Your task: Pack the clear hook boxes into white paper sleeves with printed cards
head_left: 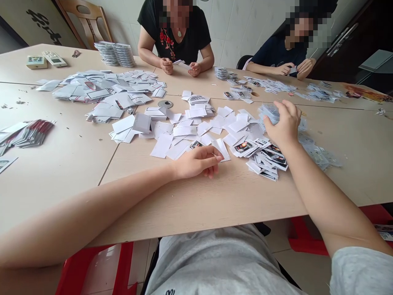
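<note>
Well, right hand (285,123) open beside clear bags (319,152), contents unclear; left hand (199,161) half-curled by slips (184,131), grip unclear.

Bare tabletop (184,209) in front — paper slips (184,131) beyond.

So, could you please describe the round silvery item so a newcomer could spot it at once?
On the pale table, find the person in the red-flowered black top. In front of that person, the round item lies between the big left-hand heap and the loose white slips. It is silvery and circular; the papers around it are white and straight-edged.
</note>
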Available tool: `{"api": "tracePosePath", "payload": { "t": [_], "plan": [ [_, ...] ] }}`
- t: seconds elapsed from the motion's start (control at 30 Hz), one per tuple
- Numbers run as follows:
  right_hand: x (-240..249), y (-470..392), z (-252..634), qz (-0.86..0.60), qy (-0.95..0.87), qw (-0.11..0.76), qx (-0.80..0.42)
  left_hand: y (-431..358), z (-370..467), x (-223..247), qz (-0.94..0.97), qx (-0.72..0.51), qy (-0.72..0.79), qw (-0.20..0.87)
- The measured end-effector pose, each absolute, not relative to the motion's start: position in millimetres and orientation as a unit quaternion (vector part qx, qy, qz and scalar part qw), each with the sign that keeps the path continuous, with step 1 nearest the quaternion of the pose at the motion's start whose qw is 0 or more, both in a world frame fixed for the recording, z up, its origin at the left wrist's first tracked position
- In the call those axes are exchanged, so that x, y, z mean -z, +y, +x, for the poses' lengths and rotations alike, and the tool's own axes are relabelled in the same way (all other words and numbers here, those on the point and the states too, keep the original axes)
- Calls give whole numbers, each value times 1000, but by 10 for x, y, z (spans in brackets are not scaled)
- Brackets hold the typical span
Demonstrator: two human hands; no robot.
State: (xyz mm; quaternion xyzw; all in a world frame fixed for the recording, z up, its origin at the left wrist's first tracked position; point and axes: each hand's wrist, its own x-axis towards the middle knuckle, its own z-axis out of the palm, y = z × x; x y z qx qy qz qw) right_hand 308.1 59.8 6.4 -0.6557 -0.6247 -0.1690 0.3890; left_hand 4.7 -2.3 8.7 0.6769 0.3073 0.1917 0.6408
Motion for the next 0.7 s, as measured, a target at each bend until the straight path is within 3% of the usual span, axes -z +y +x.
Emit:
{"api": "tracePosePath", "payload": {
  "t": [0.13, 0.33, 0.5, 0.7],
  "plan": [
    [10, 720, 3218, -744, -596, 258, 159, -23, 40, -71, 691, -186, 297, 632],
    [-17, 749, 3339, -716, -606, 320, 132, -101, 21, -72, 724, -199, 280, 599],
    [-113, 607, 3185, -636, -659, 380, 128, -173, -18, -72, 851, -190, 232, 432],
    [-168, 499, 2917, -640, -681, 316, 161, -206, -17, -12, 946, -202, 84, 240]
  ]
}}
